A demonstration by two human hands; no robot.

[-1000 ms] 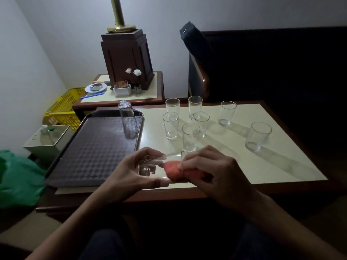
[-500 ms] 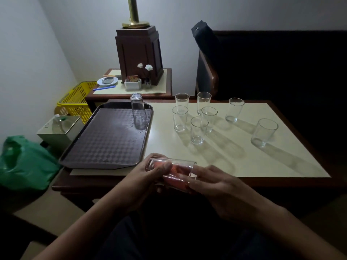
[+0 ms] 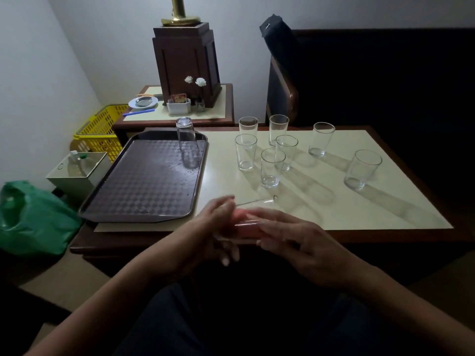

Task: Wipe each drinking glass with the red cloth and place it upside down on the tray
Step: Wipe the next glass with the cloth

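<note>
Green plastic bag (image 3: 38, 217) and a yellow basket (image 3: 100, 132) sit on the floor at the far left, off the table (image 3: 359, 209). Next comes the dark tray (image 3: 133, 191) on the table's left end, with one upturned glass (image 3: 187, 142) standing mouth down near its far right corner.

At the near edge, just right of the tray, the left hand (image 3: 216, 232) is wrapped round the base end of the held glass (image 3: 259, 204), which lies on its side with its mouth to the right. The red cloth (image 3: 246, 228) shows pink through the glass wall. The right hand (image 3: 295, 242) meets the mouth, and its fingers seem to be closed on the cloth, though blur softens the detail.

Beyond and to the right, seven upright glasses (image 3: 272, 167) wait on the pale tabletop, five bunched together and two apart toward the right.

The step in hand looks like wiping the inside. To do it well, the left hand should grip firmly but without squeezing, since thin glass can slip or crack. The right should push the cloth down to the base, then twist so the whole wall is swept, rim included. The work hangs over the table's near edge, so a slip would drop the glass to the floor. Bringing it over the tabletop would be safer. When turning it over for the tray, set it beside the upturned one without knocking it.
</note>
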